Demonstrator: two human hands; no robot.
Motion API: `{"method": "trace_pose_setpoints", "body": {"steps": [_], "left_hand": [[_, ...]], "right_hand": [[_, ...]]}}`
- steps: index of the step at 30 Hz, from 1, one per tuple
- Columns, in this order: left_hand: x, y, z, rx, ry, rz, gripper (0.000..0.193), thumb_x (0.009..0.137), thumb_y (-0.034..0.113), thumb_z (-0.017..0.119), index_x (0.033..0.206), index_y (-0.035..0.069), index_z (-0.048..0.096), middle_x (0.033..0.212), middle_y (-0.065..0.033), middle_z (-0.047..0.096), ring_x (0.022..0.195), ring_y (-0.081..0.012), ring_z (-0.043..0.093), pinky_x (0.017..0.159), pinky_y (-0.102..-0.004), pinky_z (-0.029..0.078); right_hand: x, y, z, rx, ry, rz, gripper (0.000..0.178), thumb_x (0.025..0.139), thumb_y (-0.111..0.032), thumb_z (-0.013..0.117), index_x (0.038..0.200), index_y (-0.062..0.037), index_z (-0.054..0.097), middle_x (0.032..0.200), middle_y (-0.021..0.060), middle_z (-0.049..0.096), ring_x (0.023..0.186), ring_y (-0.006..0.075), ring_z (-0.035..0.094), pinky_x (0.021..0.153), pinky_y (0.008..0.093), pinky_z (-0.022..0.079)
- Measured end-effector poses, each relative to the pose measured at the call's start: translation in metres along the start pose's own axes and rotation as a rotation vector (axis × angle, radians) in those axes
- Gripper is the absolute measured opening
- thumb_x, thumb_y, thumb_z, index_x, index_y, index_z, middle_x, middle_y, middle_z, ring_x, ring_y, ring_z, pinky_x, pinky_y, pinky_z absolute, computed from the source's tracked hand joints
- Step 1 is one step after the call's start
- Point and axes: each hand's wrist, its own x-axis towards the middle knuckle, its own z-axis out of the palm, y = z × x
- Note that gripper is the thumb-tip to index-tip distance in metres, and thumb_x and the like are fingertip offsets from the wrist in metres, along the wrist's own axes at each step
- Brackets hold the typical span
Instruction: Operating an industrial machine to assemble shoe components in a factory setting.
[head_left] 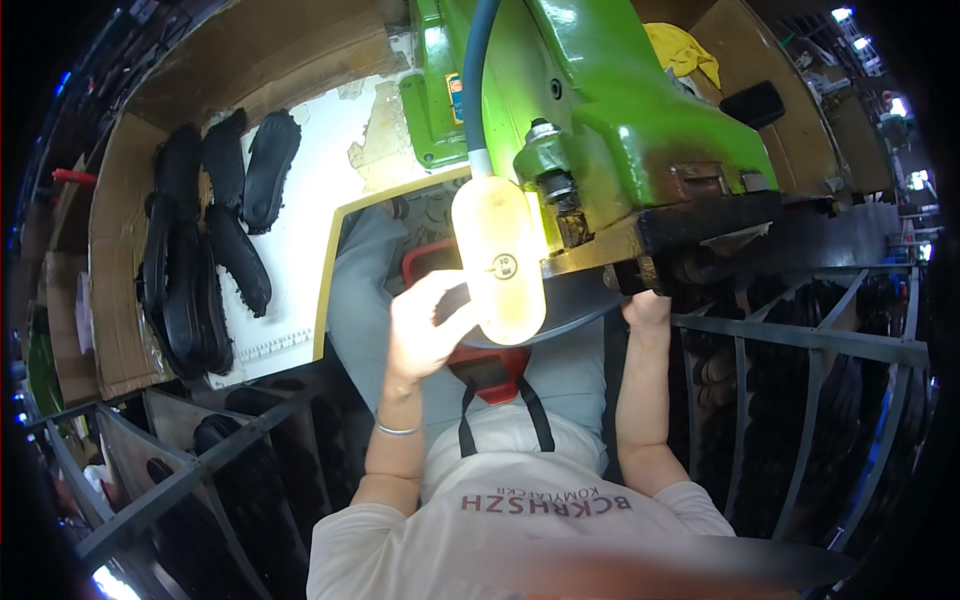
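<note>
My left hand (425, 325) is raised at the left edge of a lit oval lamp head (512, 310), its thumb and forefinger curled toward each other. The fingertips pass behind the lamp, so what they pinch, if anything, is hidden. My right hand (648, 312) is closed under the head of a green machine (610, 110), close to a small dark part (632, 275) below it. Its fingers are partly hidden, and I cannot make out what they grip. Between my hands, below the machine, a dark grey curved surface (575, 305) shows.
Several black shoe soles (270, 170) with ragged edges lie on the white tabletop (325, 130) at the left, inside cardboard walls (130, 200). Metal racks (200, 465) holding dark items flank me. A yellow cloth (685, 52) lies behind the machine. Something red (495, 372) sits between my legs.
</note>
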Motion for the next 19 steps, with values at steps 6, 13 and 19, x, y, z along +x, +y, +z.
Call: {"method": "trace_pose_setpoints", "body": {"steps": [6,13,19], "left_hand": [[-0.023,-0.015,-0.039,-0.08,0.091,-0.063,0.027,0.074,-0.006,0.068,0.1,-0.005,0.059,0.091,-0.0095,0.065,0.083,-0.0129,0.061,0.076,-0.0241,0.049],[-0.071,-0.046,-0.046,-0.158,0.078,-0.285,0.018,0.077,-0.007,0.068,0.083,0.0,0.052,0.084,-0.0102,0.065,0.075,-0.0115,0.061,0.07,-0.0228,0.049],[-0.101,-0.051,0.027,-0.069,-0.053,-0.517,0.022,0.077,-0.001,0.072,0.083,0.004,0.052,0.079,0.0009,0.058,0.07,-0.0038,0.053,0.063,-0.0186,0.044]], "right_hand": [[-0.016,0.011,0.033,-0.216,-0.029,-0.047,0.029,0.076,0.002,0.055,0.106,0.0029,0.055,0.1,0.0054,0.06,0.089,0.0112,0.056,0.08,0.025,0.044],[-0.016,0.019,0.054,-0.171,-0.127,0.048,0.029,0.07,0.002,0.071,0.097,0.0022,0.06,0.089,0.0043,0.063,0.082,0.0126,0.06,0.076,0.0263,0.048],[-0.013,0.019,0.055,-0.135,-0.194,0.091,0.038,0.071,0.007,0.065,0.108,0.0096,0.055,0.1,0.0138,0.064,0.089,0.019,0.063,0.08,0.0288,0.05]]}}
